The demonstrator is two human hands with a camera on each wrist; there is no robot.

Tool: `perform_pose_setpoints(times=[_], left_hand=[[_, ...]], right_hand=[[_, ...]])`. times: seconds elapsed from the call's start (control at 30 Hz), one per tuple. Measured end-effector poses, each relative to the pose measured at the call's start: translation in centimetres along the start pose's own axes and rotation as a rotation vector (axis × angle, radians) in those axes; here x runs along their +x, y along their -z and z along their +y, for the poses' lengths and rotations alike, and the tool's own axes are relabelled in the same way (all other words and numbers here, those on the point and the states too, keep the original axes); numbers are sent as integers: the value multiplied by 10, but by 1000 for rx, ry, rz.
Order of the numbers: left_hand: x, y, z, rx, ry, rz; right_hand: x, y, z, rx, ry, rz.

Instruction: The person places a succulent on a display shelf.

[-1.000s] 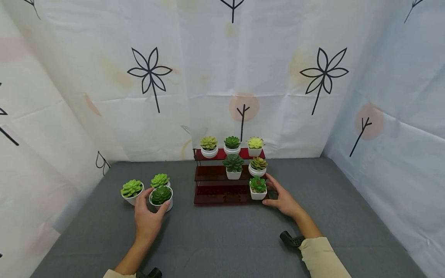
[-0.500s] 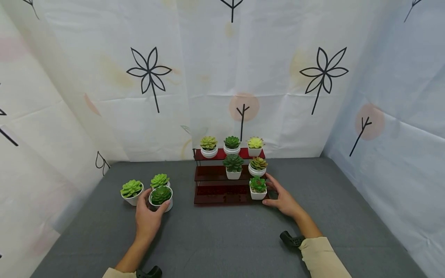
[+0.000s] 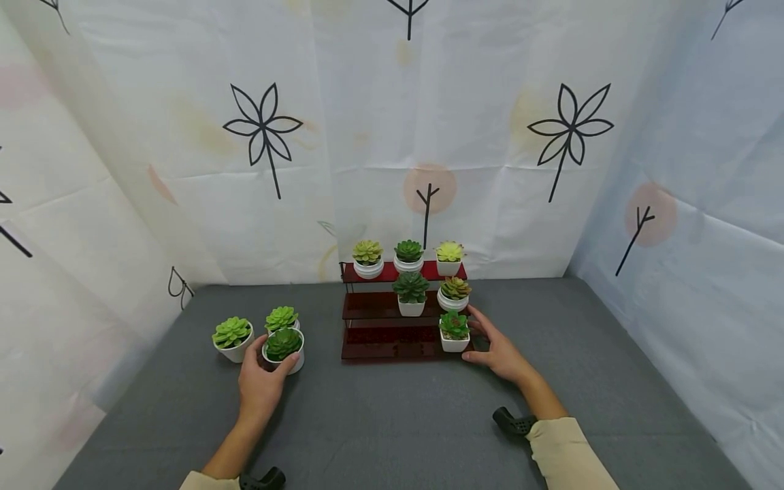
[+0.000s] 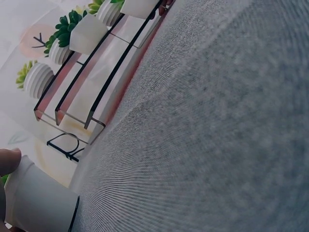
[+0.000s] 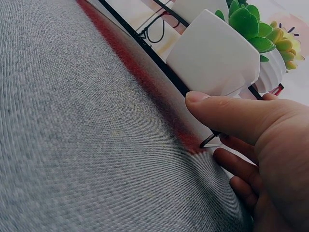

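My left hand [image 3: 260, 388] grips a round white pot with a dark green succulent [image 3: 284, 345], thumb at its right side and fingers at its left. In the left wrist view the white pot [image 4: 38, 198] stands at the lower left, close to the cloth. At the right end of a dark red three-tier shelf [image 3: 386, 345], my right hand [image 3: 503, 357] holds the end of the stand. The right wrist view has the thumb [image 5: 227, 113] on the bottom tier's front edge, beside a square white pot with a green succulent [image 5: 212, 55]; the other fingers curl behind, partly hidden.
Two light green succulents, one at the left [image 3: 232, 332] and one behind the held pot [image 3: 282, 318], stand on the grey cloth [image 3: 392, 422]. Three potted succulents line the top tier; the middle tier bears a dark green one [image 3: 411, 289] and a yellowish one [image 3: 454, 289].
Almost nothing differs. My left hand has shifted very slightly around the pot, while the right hand and the shelf stay where they were.
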State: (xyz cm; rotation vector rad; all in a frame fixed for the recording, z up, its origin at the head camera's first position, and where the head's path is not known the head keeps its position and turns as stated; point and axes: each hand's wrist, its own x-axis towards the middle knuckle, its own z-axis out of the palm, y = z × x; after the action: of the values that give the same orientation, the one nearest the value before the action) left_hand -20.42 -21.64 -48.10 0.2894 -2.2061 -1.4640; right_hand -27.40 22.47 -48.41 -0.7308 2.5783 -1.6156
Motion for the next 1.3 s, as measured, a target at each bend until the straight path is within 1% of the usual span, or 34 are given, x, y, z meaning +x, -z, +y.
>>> perform_pose_setpoints(times=[0.2,0.3,0.4,0.57,0.73,0.87,0.97,1.03,1.17,1.3], left_hand=[[0,0,-1,-5,27,-7],[-1,0,1,2,29,-1],[-3,-1,3,-11,24,5],[-4,-2,8,-52,2,13],[-6,-5,12,-55,-22,22],[-7,-9,17,-77,-49,27],[-7,-12,23,-95,-72,19],[-6,-14,27,-100,-85,2],[-3,-19,34,-90,-107,-25],[1,-26,40,-102,-127,-24]], right_hand=[[0,0,1,-17,1,2],[-1,0,0,-20,-12,1],[-2,0,0,-24,-20,-1],[-2,0,2,-29,-16,-2],[-1,0,2,-35,-13,-4],[-1,1,3,-45,-14,-1],[0,1,3,-46,-15,1],[0,1,3,-50,-15,2],[1,1,4,-59,-15,2],[1,1,4,-61,-16,0]])
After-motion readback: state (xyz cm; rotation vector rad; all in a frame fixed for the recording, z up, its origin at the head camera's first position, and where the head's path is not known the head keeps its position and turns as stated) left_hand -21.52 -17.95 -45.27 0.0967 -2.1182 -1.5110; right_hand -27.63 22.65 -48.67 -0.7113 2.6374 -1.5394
